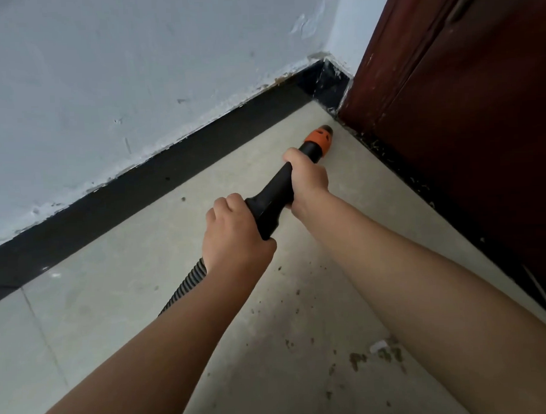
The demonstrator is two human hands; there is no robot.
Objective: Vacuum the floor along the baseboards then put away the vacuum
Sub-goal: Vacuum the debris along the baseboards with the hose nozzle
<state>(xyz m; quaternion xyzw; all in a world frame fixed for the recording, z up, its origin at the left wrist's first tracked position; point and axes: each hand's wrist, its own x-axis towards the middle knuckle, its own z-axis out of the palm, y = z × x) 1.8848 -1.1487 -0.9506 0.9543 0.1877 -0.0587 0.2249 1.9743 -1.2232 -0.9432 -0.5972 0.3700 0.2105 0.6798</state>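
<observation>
I hold a black vacuum wand [270,205] with both hands. Its orange-collared nozzle [320,139] points at the floor near the room corner, close to the black baseboard [159,192] and the door's foot. My right hand [308,177] grips the wand just behind the orange collar. My left hand [235,233] grips the thicker rear end, where the ribbed hose [188,287] leaves and runs down under my left forearm. The vacuum body is out of view.
A dark red wooden door [463,107] stands on the right, with dust along its bottom edge. Brown dirt crumbs and a white scrap [378,347] lie on the beige floor tiles [93,321] under my right forearm. A scuffed white wall [137,72] rises above the baseboard.
</observation>
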